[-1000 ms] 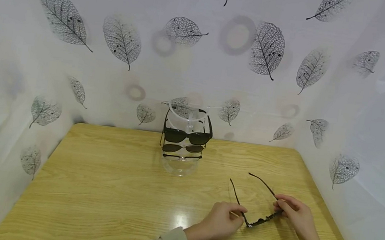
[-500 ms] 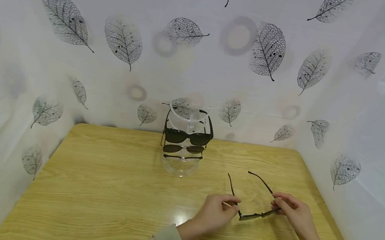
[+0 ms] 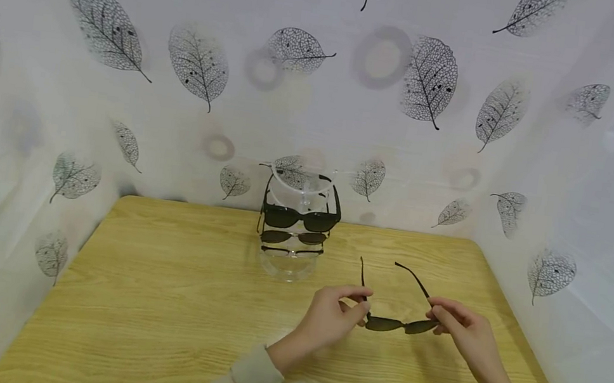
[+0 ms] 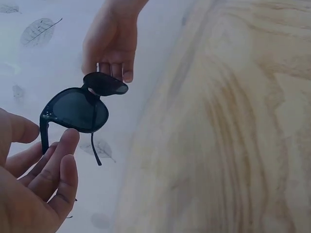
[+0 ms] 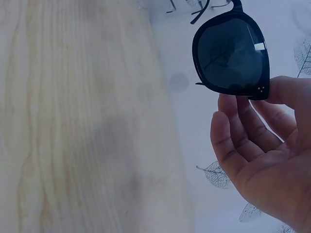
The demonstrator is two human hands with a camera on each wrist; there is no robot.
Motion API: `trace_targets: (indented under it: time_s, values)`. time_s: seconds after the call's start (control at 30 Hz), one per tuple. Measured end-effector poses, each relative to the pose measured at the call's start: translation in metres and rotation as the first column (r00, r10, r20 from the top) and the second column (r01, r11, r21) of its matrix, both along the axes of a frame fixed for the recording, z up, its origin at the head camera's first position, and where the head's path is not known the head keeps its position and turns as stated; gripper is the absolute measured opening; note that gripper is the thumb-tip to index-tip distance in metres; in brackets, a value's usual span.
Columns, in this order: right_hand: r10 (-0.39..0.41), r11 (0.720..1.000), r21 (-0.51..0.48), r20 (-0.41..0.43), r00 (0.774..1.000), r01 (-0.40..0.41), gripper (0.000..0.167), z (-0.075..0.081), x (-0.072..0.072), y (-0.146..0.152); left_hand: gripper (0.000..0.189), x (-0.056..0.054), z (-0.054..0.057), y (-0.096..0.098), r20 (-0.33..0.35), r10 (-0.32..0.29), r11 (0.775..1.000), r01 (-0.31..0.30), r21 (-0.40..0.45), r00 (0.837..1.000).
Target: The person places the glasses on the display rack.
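A pair of black sunglasses (image 3: 384,324) with dark lenses is held up over the right half of the table, both temples unfolded and pointing away from me. My left hand (image 3: 329,317) pinches the left temple close to its hinge. At the other hinge, my right hand (image 3: 464,333) grips the right temple between thumb and fingers. The left wrist view shows the frame front and a dark lens (image 4: 77,110) beside the left fingers. In the right wrist view, the other lens (image 5: 231,56) sits just above the right fingertips.
Near the table's back edge stands a clear eyewear stand (image 3: 287,272). It carries thick black sunglasses (image 3: 300,219), thinner sunglasses (image 3: 293,238) below them and dark-rimmed glasses (image 3: 291,252) lowest. Leaf-printed white curtains (image 3: 317,110) enclose the wooden table (image 3: 155,301) at back and sides.
Both hands have raised the sunglasses and shifted them farther from me, the left hand also moving leftward. The lenses have turned from edge-on to facing me more.
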State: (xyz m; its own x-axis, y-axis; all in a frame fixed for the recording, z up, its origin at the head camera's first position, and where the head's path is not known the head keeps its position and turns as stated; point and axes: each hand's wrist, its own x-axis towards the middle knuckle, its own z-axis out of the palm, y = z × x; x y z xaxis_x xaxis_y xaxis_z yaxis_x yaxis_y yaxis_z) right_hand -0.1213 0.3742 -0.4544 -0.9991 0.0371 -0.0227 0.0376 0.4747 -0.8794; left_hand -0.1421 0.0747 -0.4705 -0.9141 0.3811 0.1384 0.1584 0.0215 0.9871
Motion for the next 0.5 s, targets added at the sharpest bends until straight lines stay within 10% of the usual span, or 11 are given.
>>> trace_targets:
  time_s: [0.5]
  values:
    - [0.051, 0.998, -0.021, -0.172, 0.984, -0.055, 0.033, 0.031, -0.003, -0.027, 0.032, -0.005, 0.048, -0.026, -0.097, 0.028, 1.000, -0.029, -0.009, 0.995]
